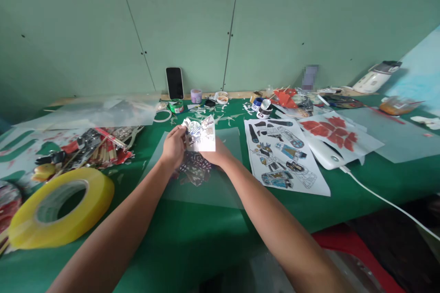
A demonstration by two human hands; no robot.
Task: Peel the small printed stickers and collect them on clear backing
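Observation:
Near the middle of the view, my left hand (174,147) is closed on the left edge of a small white card (206,139) with a shiny, partly printed face. My right hand (219,152) is at the card's lower right, its fingers hidden behind the card, so I cannot tell what they hold. Just below both hands lies a dark piece with a pale web-like pattern (196,171), partly covered by the card. It is on a translucent sheet (206,194) spread on the green tabletop (151,233).
To the left are a yellow tape roll (99,192) and a heap of sticks and scraps (103,146). On the right lie a sheet of printed cutouts (254,160), a white corded device (326,155) and red-painted paper (367,139). Paint jars (264,111) and a phone (175,83) stand behind.

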